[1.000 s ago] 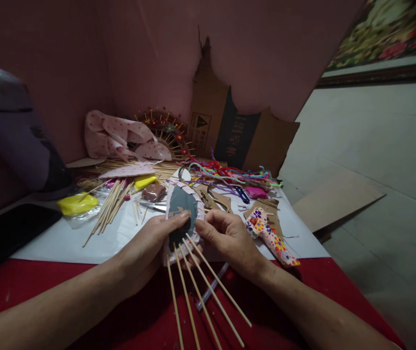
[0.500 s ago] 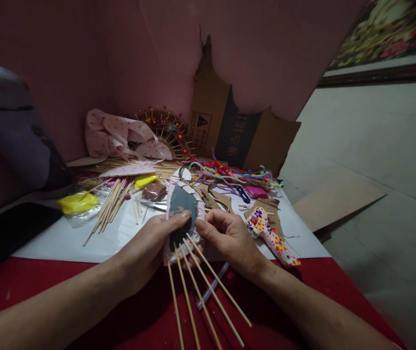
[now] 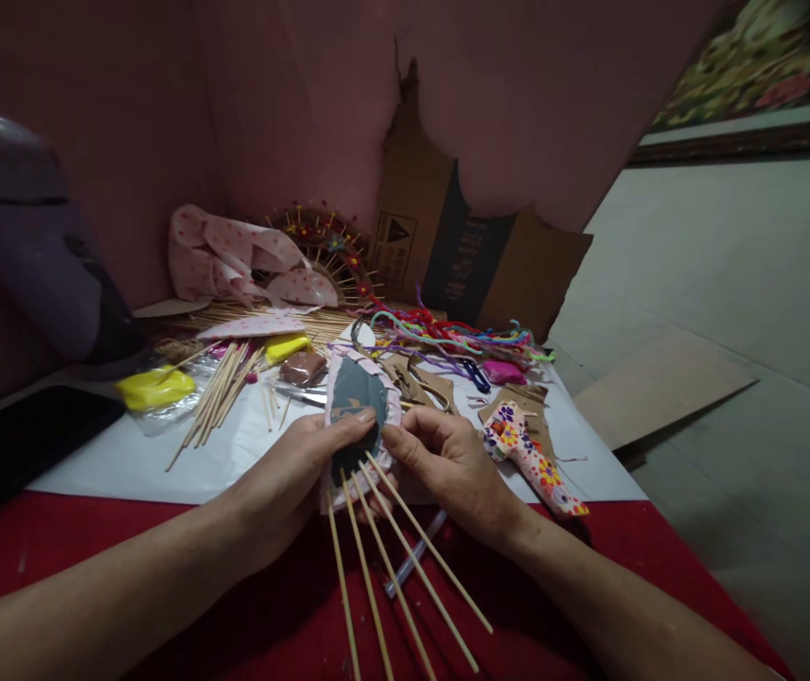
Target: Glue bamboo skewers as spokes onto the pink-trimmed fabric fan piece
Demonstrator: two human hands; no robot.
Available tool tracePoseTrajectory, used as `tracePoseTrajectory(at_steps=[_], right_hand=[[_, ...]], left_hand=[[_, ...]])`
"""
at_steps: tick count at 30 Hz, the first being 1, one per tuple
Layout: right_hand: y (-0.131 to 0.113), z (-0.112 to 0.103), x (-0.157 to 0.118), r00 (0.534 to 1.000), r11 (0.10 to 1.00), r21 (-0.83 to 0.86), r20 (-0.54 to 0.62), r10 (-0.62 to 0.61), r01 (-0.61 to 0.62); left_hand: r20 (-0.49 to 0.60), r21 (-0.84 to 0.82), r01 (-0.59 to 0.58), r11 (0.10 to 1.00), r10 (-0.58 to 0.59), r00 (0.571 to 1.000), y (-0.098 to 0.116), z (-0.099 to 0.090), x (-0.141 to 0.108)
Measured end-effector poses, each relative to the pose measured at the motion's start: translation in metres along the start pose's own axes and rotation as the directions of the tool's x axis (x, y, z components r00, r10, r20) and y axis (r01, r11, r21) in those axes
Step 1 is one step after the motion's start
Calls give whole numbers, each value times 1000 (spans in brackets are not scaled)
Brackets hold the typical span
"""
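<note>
Pink walls (image 3: 306,104) meet behind the worktop, which carries a white sheet (image 3: 121,463) and, along its near edge, a red cloth (image 3: 660,567). Through the head view, my only one, I see the cloth-edged card (image 3: 360,383) held up in the middle, over the sheet's near edge, with sticks (image 3: 429,543) fanning from its lower end above the red cloth. My left hand (image 3: 306,463) clasps it, thumb flat on the grey face and fingers underneath; my right hand (image 3: 458,463) seems to pinch the right rim, though its fingertips are partly hidden. I judge the card light and fairly stiff, its pink border soft and bunched, the thin sticks easy to snap or twist loose, so I would hold by the face and rim, never the stick ends. Beneath the sticks a clear tube (image 3: 403,574) could snag them. By the sheet's right edge lies a flowered piece (image 3: 539,463), near my right wrist; toward the left edge are loose sticks (image 3: 227,392), yellow clay (image 3: 156,390) and a black slab (image 3: 28,454). Tangled cords (image 3: 440,331) and leaning cardboard (image 3: 412,199) crowd the far edge.
</note>
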State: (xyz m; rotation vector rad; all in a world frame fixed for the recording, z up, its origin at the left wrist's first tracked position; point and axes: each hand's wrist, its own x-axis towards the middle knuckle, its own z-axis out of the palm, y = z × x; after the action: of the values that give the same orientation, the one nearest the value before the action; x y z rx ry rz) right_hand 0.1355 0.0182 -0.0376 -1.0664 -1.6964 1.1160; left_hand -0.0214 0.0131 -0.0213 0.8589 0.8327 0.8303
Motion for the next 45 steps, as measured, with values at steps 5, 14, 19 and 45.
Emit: tracePoseTrajectory(at_steps=[5, 14, 19, 45], right_hand=[[-2, -1, -1, 1000, 999, -37, 27, -7, 8], [-1, -1, -3, 999, 995, -95, 48, -1, 5], [-2, -2, -2, 997, 992, -129, 73, 8, 2], [-5, -2, -3, 996, 959, -275, 75, -42, 61]], left_hand=[[6, -18, -3, 1000, 3, 1000, -1, -1, -1], [-32, -25, 10, 1000, -11, 999, -1, -1, 0], [-23, -3, 13, 1000, -13, 1000, -1, -1, -1], [-35, 20, 14, 1000, -14, 999, 1, 1, -3]])
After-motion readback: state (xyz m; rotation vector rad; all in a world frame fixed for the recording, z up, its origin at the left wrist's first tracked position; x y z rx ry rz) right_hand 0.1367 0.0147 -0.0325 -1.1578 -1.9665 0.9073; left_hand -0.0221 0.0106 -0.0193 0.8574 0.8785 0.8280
